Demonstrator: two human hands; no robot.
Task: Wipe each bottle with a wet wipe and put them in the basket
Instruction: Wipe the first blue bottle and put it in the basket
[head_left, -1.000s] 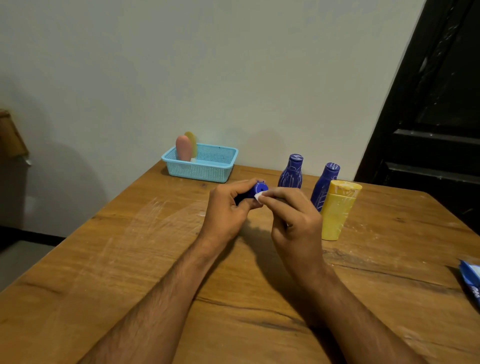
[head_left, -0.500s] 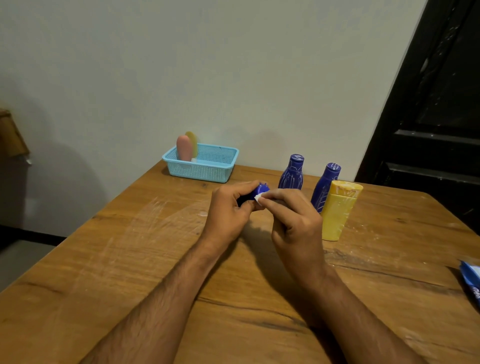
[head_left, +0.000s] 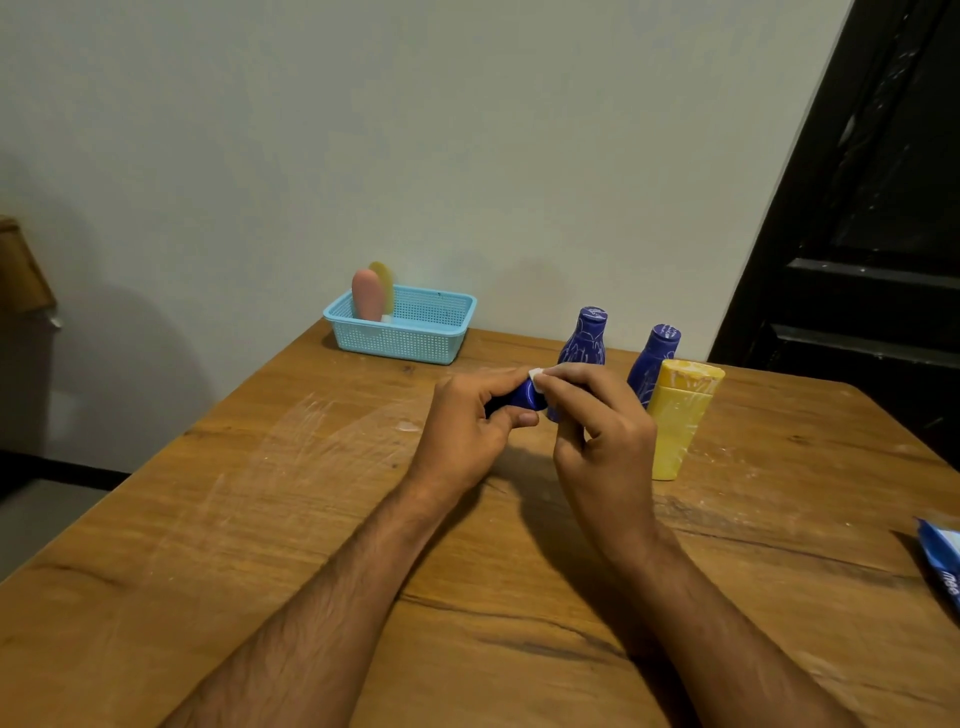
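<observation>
My left hand grips a small blue bottle above the middle of the wooden table; most of it is hidden by my fingers. My right hand pinches a white wet wipe against the bottle's end. Two more blue bottles and a yellow bottle stand upright just behind and to the right of my hands. The light blue basket sits at the table's far edge by the wall, with a pink bottle and a yellow-green one upright in its left end.
A blue wet-wipe pack lies at the table's right edge, partly out of view. The wooden table shows pale smear marks left of my hands. A dark door stands at the right, behind the table.
My right hand has slid the wipe slightly upward over the bottle's end, and both hands turned a little. The standing bottles and the basket have not moved.
</observation>
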